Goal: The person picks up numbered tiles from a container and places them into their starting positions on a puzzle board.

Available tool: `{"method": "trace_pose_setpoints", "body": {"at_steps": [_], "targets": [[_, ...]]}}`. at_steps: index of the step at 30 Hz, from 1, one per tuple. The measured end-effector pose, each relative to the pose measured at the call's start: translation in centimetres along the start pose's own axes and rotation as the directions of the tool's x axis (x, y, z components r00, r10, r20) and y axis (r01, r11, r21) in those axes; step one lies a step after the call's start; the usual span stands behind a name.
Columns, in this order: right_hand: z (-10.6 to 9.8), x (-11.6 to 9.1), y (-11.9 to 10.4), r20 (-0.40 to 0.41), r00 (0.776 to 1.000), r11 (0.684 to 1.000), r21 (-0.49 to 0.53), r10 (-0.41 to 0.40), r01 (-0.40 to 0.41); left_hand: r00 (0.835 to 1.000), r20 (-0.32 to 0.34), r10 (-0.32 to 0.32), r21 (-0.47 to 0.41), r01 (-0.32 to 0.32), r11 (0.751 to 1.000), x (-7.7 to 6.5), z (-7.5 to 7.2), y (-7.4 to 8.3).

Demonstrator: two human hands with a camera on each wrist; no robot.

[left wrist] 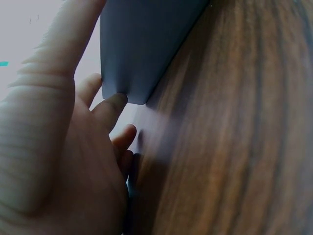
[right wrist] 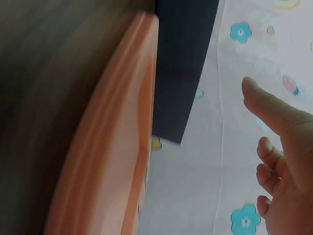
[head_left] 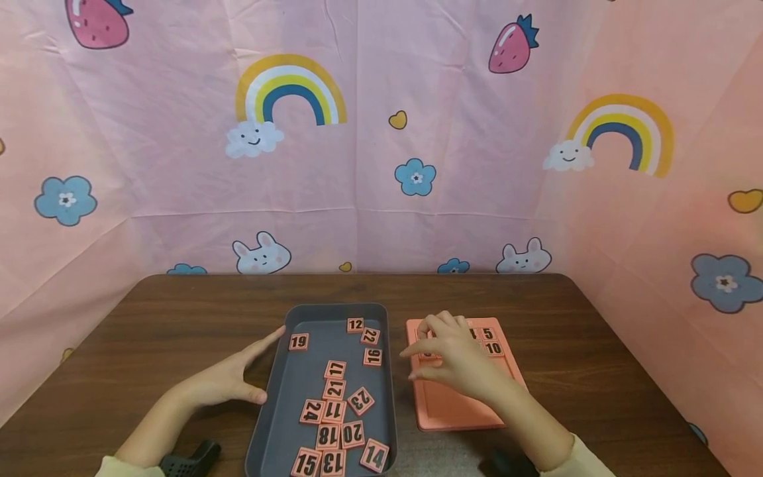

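Note:
A dark grey tray (head_left: 283,391) holds several loose orange number tiles, among them 19 (head_left: 299,342), 23 (head_left: 360,401) and 14 (head_left: 374,455). My left hand (head_left: 220,381) is at the tray's left side, thumb spread; in the left wrist view its fingertips meet the tray wall (left wrist: 142,49). Over the upper left of an orange number board (head_left: 459,401) hovers my right hand (head_left: 456,358), fingers loosely bent. The right wrist view shows its thumb apart from the fingers, nothing between them. Tiles 5 (head_left: 487,334) and 10 (head_left: 493,348) sit in the board's top rows; other tiles there are partly hidden by the hand.
Both tray and board lie side by side on a dark wooden table (head_left: 197,305), a narrow gap between them. A pink printed cloth (head_left: 369,152) hangs behind and at the sides. Dark wrist devices (head_left: 191,460) show near the front edge.

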State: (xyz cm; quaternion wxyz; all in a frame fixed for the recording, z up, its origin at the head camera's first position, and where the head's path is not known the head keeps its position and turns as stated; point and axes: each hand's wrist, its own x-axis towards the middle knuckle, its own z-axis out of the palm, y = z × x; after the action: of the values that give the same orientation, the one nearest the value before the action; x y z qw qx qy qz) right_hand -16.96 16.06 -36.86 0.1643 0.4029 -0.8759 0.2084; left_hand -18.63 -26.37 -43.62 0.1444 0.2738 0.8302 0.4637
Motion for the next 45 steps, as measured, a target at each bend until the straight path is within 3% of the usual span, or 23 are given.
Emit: {"method": "trace_pose_setpoints", "body": {"at_steps": [12,21,32,45], "targets": [[2.8,2.0,-2.6,0.077,0.985,0.987,0.057,-0.152,0.147,1.0,0.004,-0.003,-0.005,0.003,1.0,0.3,-0.3,-0.5],[4.4,3.4,-3.9,0.161,0.969,0.98,0.086,-0.19,0.178,1.0,-0.002,0.0,0.018,0.0,1.0,0.2,-0.5,-0.5],[7.1,5.7,-4.7,0.303,0.917,0.965,0.037,-0.259,0.261,1.0,0.002,0.03,0.036,-0.03,0.999,0.0,-0.4,-0.6],[7.5,6.7,-5.0,0.366,0.89,0.954,-0.012,-0.273,0.298,0.999,0.012,0.042,0.018,-0.042,0.999,0.2,-0.6,-0.5]]}}
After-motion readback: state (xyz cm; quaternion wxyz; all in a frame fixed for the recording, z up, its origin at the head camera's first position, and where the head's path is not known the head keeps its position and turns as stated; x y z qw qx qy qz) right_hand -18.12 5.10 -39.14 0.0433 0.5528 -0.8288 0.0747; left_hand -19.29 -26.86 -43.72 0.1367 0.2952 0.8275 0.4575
